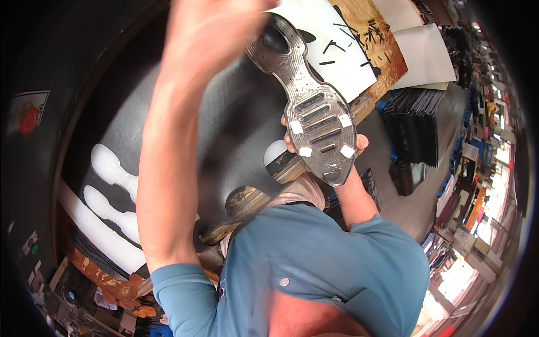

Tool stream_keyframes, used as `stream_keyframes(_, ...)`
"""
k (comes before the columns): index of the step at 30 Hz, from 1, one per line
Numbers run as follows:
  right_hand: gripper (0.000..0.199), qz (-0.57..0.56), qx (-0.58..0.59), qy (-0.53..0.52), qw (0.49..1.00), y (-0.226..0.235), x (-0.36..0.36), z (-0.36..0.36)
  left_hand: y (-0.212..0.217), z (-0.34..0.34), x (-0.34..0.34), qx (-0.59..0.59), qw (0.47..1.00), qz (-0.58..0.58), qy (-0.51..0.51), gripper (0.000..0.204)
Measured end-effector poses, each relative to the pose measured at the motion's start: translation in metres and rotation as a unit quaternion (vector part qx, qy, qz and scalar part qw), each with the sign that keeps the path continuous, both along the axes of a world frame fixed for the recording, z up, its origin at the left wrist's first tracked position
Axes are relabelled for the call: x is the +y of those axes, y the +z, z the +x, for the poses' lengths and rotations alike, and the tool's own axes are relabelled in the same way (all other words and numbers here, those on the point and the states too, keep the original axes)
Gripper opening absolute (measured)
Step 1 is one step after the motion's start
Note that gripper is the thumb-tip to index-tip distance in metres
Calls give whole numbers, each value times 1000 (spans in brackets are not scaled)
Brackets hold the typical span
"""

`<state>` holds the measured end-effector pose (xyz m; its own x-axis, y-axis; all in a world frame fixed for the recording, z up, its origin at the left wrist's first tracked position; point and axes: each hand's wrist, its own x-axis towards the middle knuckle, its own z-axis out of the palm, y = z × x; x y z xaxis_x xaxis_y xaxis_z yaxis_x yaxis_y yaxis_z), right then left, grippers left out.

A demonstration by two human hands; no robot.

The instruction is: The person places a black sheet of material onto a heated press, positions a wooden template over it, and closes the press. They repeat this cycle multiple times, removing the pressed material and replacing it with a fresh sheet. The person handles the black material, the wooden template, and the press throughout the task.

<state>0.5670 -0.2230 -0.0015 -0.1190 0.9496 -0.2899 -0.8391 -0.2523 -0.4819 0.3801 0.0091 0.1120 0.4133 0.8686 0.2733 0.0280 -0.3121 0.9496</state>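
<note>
A grey, glossy shoe-sole-shaped plate (321, 121) is tilted in front of me. Several dark slots cross its wide part, with small white squares stuck around them, and a rounded opening sits in its narrower far end. My right hand (361, 144) grips the plate near its pointed end, with fingertips showing at both edges and the palm hidden beneath. Up at the top, my left hand (222, 25) is smeared by motion beside the plate's far end. Its fingers are too blurred to read, and whether it touches the plate is unclear.
Beyond the plate lie a white sheet (314, 25) with small black strips and a worn wooden board (387, 42). Stacked black sheets (412, 126) stand at the right. White sole-shaped pieces (109, 165) rest on the dark table (224, 123) at the left. Shiny rounded pieces (245, 203) lie near my body.
</note>
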Motion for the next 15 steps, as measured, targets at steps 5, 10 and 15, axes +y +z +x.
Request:
stream_keyframes(5, 120, 13, 23, -19, 999, 8, 4, -4, -11, -19, -19, 93, 986, 127, 60, 28)
stream_keyframes(10, 104, 13, -181, 43, 982, 32, 24, 4, -47, -91, -91, 140, 965, -102, 197, 38)
stream_keyframes(15, 86, 186, -637, 27, 747, 39, 64, -21, -78, -119, -145, 188, 954, -26, 233, 40)
